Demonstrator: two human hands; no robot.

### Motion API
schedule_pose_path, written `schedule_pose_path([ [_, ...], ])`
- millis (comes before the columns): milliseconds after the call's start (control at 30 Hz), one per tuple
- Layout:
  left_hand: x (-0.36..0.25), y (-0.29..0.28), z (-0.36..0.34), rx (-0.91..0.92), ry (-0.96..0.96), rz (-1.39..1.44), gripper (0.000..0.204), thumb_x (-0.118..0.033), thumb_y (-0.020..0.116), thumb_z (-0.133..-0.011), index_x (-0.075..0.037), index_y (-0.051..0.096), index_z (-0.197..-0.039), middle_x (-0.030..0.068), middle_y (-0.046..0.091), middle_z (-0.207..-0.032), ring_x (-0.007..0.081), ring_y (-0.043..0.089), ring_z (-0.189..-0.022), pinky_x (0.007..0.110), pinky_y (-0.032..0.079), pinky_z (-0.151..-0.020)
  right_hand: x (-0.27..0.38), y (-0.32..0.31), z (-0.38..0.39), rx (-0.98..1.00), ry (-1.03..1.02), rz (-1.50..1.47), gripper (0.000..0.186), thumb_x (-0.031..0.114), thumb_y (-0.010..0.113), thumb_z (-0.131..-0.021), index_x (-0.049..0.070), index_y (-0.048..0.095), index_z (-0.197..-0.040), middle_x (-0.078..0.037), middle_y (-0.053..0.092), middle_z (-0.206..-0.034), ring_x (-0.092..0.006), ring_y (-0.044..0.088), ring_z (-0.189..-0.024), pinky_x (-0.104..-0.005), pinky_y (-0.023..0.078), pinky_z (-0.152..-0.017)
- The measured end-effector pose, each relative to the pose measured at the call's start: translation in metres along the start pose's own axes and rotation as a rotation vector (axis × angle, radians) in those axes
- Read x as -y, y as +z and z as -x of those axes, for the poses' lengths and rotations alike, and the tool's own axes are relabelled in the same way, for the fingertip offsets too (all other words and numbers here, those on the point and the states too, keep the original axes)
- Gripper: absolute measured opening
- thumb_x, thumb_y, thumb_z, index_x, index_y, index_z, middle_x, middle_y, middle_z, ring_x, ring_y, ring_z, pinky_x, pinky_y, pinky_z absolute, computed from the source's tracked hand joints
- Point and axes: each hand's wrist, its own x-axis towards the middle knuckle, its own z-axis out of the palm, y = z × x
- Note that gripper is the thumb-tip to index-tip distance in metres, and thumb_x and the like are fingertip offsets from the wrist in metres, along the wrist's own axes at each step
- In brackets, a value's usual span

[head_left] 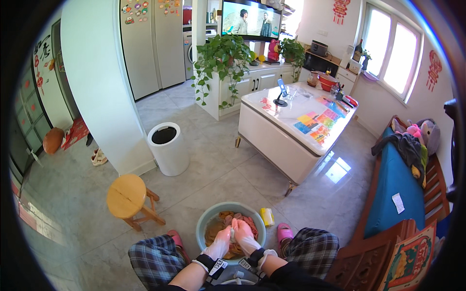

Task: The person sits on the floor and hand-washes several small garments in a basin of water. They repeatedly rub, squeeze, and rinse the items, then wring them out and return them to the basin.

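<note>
A pale blue-green round basin (201, 228) stands on the floor between my feet. Wet-looking clothes (246, 221) in brown, orange and pink lie in it. My left hand (222, 241) and my right hand (242, 231) are together over the clothes, fingers closed against each other. Something small and whitish (232, 237) shows between them; its kind is not clear. Both wrists wear black bands with small tags. A yellow-and-white packet (267, 217) is on the floor just right of the basin.
A wooden stool (127, 196) stands left of the basin, with a white bin (167, 150) beyond it. Ahead is a white table (276, 136); to the right, a blue-cushioned wooden bench (395, 184). My feet in pink slippers (285, 233) flank the basin.
</note>
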Motion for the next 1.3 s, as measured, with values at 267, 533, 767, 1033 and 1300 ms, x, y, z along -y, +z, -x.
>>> schedule_pose_path([
  [267, 0.012, -0.005, -0.004, 0.095, -0.055, -0.054, 0.027, -0.035, 0.045, -0.092, -0.015, 0.061, -0.082, 0.0006, 0.060, -0.071, 0.0153, 0.055, -0.058, 0.030, 0.044, -0.053, -0.008, -0.009, -0.004, -0.002, 0.085, 0.021, 0.042, 0.038, 0.042, -0.093, 0.002, 0.062, -0.084, -0.022, 0.062, -0.079, -0.0334, 0.062, -0.076, -0.0400, 0.048, -0.068],
  [533, -0.004, -0.006, 0.001, 0.025, 0.031, -0.008, 0.032, -0.042, 0.046, -0.092, -0.014, 0.060, -0.089, -0.0007, 0.060, -0.073, 0.0124, 0.055, -0.058, 0.028, 0.043, -0.046, -0.011, 0.004, 0.002, -0.019, -0.109, -0.138, 0.039, 0.038, 0.046, -0.092, 0.002, 0.061, -0.088, -0.023, 0.062, -0.081, -0.0385, 0.061, -0.079, -0.0422, 0.048, -0.069],
  [767, -0.020, 0.008, 0.007, 0.182, 0.157, -0.108, 0.020, -0.035, 0.055, -0.090, -0.016, 0.060, -0.084, -0.0040, 0.060, -0.073, 0.0065, 0.056, -0.062, 0.021, 0.044, -0.047, -0.067, -0.006, -0.043, 0.024, 0.043, -0.433, 0.038, 0.037, 0.055, -0.091, 0.004, 0.059, -0.073, -0.003, 0.055, -0.064, -0.0099, 0.047, -0.061, -0.0287, 0.042, -0.056],
  [1033, -0.065, -0.003, 0.013, 0.060, 0.371, 0.099, 0.013, -0.012, 0.054, -0.091, -0.014, 0.051, -0.104, 0.0014, 0.057, -0.101, 0.0098, 0.057, -0.086, 0.031, 0.056, -0.071, -0.042, -0.036, -0.046, 0.246, 0.080, -0.936, 0.027, 0.017, 0.070, -0.082, 0.005, 0.052, -0.097, -0.003, 0.060, -0.083, -0.0103, 0.056, -0.073, -0.0234, 0.047, -0.068],
  [1300, -0.066, 0.000, 0.014, 0.094, 0.341, 0.240, 0.029, 0.000, 0.045, -0.091, -0.010, 0.048, -0.119, 0.0067, 0.059, -0.100, 0.0162, 0.060, -0.089, 0.034, 0.054, -0.076, -0.034, -0.045, -0.036, 0.506, 0.240, -0.855, 0.041, 0.023, 0.066, -0.085, 0.002, 0.049, -0.115, -0.006, 0.059, -0.101, -0.0126, 0.059, -0.086, -0.0258, 0.049, -0.074],
])
